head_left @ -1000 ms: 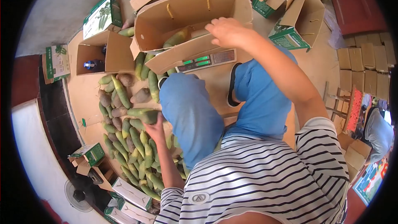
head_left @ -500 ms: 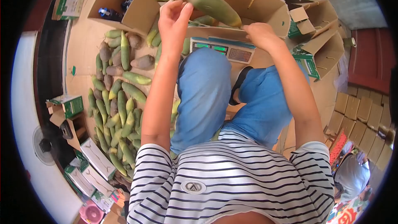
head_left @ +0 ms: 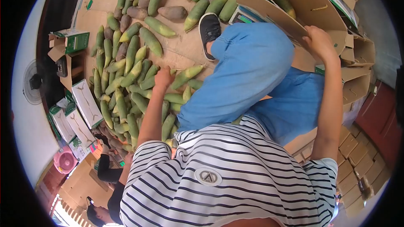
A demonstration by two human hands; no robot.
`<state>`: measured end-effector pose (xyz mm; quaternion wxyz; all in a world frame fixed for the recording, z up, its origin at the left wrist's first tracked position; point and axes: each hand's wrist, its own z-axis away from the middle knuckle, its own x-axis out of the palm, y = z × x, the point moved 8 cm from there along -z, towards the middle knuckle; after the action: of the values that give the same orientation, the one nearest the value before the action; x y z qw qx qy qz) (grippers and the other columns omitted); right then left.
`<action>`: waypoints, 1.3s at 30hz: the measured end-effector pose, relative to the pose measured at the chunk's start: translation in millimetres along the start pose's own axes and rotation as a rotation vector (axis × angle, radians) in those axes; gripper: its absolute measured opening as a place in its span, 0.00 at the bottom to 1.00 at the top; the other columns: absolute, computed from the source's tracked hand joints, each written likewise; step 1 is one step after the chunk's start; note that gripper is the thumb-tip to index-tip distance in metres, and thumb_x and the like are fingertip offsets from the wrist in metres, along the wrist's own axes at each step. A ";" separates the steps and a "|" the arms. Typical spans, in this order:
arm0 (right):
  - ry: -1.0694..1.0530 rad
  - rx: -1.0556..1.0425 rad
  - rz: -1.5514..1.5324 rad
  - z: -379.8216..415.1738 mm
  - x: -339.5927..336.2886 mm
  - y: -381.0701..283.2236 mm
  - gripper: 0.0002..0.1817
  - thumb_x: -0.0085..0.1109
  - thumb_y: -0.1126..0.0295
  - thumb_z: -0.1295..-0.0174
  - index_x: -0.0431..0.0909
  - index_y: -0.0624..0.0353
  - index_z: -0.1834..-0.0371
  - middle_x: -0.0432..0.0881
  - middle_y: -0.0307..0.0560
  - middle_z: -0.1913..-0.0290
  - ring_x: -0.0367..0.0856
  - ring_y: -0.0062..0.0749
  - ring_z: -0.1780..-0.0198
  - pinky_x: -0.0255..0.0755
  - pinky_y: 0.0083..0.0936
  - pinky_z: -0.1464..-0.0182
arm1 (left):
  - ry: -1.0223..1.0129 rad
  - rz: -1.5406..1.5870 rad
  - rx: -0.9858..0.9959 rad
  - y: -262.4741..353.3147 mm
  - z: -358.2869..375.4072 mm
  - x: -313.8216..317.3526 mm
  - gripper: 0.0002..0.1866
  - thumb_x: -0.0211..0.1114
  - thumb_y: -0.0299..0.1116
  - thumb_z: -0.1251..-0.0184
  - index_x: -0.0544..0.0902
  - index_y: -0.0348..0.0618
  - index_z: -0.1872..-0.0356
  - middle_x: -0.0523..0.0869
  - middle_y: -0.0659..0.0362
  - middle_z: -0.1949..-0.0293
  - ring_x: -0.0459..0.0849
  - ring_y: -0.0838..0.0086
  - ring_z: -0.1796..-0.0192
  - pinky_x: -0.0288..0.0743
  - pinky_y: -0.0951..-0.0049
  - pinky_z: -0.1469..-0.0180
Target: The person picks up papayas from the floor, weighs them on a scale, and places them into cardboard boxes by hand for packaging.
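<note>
My left hand (head_left: 164, 77) is over the right side of a large pile of green radishes (head_left: 130, 71), its fingertips beside a radish (head_left: 187, 76); whether it grips one is hidden. At the upper right, my right hand (head_left: 318, 42) is at the near edge of an open cardboard box (head_left: 273, 10), fingers bent against the rim. Inside that box lies a green radish (head_left: 283, 1). Part of a scale (head_left: 244, 15) shows beside the box, mostly covered by it and my knee.
Reddish-purple radishes (head_left: 173, 13) lie among the green ones. Open boxes (head_left: 357, 69) stand at right, stacked cartons (head_left: 357, 155) at lower right. White-topped boxes (head_left: 87, 103), a fan (head_left: 33, 83) and a pink basin (head_left: 65, 159) are at left. Another person (head_left: 110, 201) is at lower left.
The view has swung left. My left hand has moved from above the box down to the pile. The radish that was held over the box is now out of my hands, and one lies inside the box.
</note>
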<state>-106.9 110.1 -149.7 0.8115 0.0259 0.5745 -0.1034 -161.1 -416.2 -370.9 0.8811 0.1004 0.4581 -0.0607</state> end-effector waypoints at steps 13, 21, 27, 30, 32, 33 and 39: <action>0.021 -0.095 0.133 -24.9 -3.7 -23.2 0.08 0.56 0.71 0.49 0.80 0.62 0.69 0.82 0.58 0.67 0.81 0.50 0.59 0.75 0.42 0.58 | -0.128 -0.136 0.164 54.3 -39.4 114.5 0.26 0.64 0.33 0.49 0.69 0.48 0.46 0.78 0.55 0.50 0.78 0.58 0.48 0.74 0.57 0.50; -0.034 -0.022 0.086 -30.7 0.4 -15.0 0.05 0.55 0.75 0.49 0.79 0.63 0.70 0.82 0.57 0.67 0.81 0.50 0.60 0.75 0.40 0.60 | 0.098 0.102 0.119 54.6 -22.9 57.8 0.33 0.73 0.36 0.60 0.71 0.42 0.49 0.78 0.47 0.53 0.78 0.54 0.51 0.72 0.58 0.49; -0.131 0.055 0.066 -30.1 1.3 -16.7 0.09 0.55 0.77 0.51 0.85 0.59 0.69 0.85 0.50 0.64 0.83 0.43 0.59 0.77 0.35 0.64 | 0.473 0.965 0.222 64.6 -8.8 -61.8 0.22 0.72 0.29 0.48 0.74 0.33 0.53 0.79 0.53 0.56 0.77 0.68 0.53 0.69 0.69 0.48; -0.120 0.052 0.051 -30.4 4.8 -17.4 0.09 0.56 0.76 0.51 0.85 0.59 0.68 0.85 0.49 0.64 0.84 0.43 0.59 0.78 0.35 0.63 | 0.734 0.875 0.382 149.4 25.7 -191.8 0.19 0.71 0.26 0.47 0.77 0.32 0.55 0.79 0.56 0.56 0.77 0.73 0.55 0.70 0.72 0.46; -0.095 0.051 0.050 -30.9 8.1 -15.4 0.10 0.57 0.76 0.51 0.85 0.59 0.67 0.85 0.49 0.64 0.84 0.43 0.59 0.78 0.35 0.62 | 0.846 0.864 0.574 194.2 44.7 -253.7 0.22 0.71 0.21 0.49 0.76 0.32 0.52 0.76 0.56 0.51 0.77 0.72 0.51 0.70 0.72 0.46; -0.090 0.040 0.055 -28.8 6.1 -16.4 0.09 0.55 0.76 0.51 0.84 0.60 0.69 0.84 0.51 0.65 0.83 0.45 0.60 0.77 0.36 0.62 | 0.926 0.826 0.612 210.4 52.4 -275.4 0.27 0.72 0.21 0.51 0.73 0.33 0.48 0.74 0.55 0.48 0.76 0.70 0.49 0.70 0.72 0.46; 0.014 -0.047 0.145 -29.7 10.2 -10.1 0.08 0.55 0.72 0.48 0.81 0.60 0.67 0.82 0.57 0.66 0.81 0.50 0.60 0.75 0.42 0.61 | 0.660 1.150 0.927 341.3 59.1 -318.5 0.22 0.71 0.28 0.47 0.75 0.34 0.51 0.74 0.53 0.48 0.76 0.69 0.48 0.71 0.71 0.47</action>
<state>-133.2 103.6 -168.5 0.8131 0.0492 0.5792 -0.0308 -228.7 -93.2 -35.4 0.4625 0.6882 0.4995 0.2511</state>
